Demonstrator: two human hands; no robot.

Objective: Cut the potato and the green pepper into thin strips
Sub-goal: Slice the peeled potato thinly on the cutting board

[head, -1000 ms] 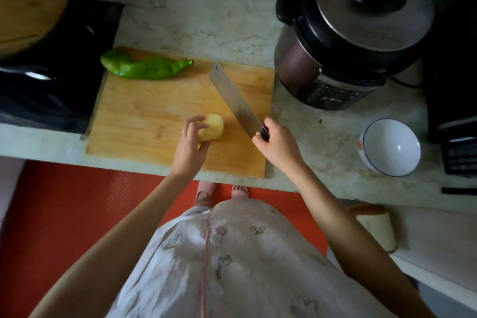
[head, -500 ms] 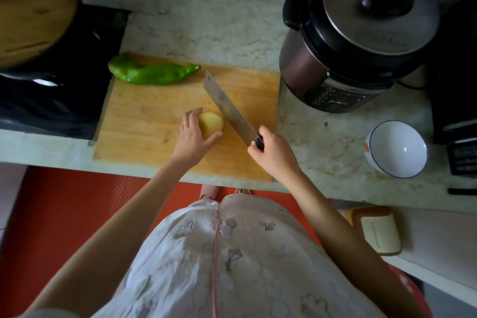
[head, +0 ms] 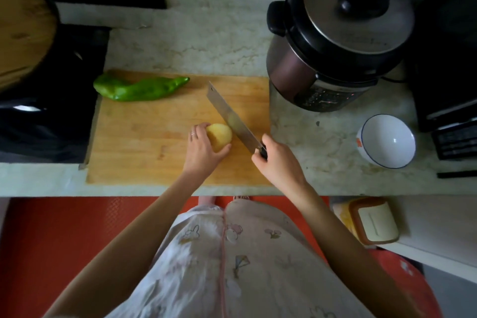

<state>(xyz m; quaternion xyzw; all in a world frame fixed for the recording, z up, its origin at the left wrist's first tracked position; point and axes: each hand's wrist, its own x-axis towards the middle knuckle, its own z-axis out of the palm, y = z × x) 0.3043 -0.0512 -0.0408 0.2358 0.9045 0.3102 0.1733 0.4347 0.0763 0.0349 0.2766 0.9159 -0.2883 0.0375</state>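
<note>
A peeled yellow potato (head: 220, 136) lies on the wooden cutting board (head: 144, 137), right of its middle. My left hand (head: 202, 148) curls round the potato from the left, thumb under its near side. My right hand (head: 277, 162) grips the dark handle of a cleaver (head: 232, 117). The blade slants up and left, its edge against the potato's right end. A whole green pepper (head: 139, 88) rests at the board's far left corner.
A pressure cooker (head: 335, 39) stands just right of the board. A white bowl (head: 387, 141) sits on the marble counter further right. At the left are a black stove and a pot with a wooden lid (head: 23, 31). A black appliance (head: 449, 72) fills the right edge.
The cleaver has swung left until its blade meets the potato's right end. My left hand has shifted its hold on the potato, and the camera has moved closer.
</note>
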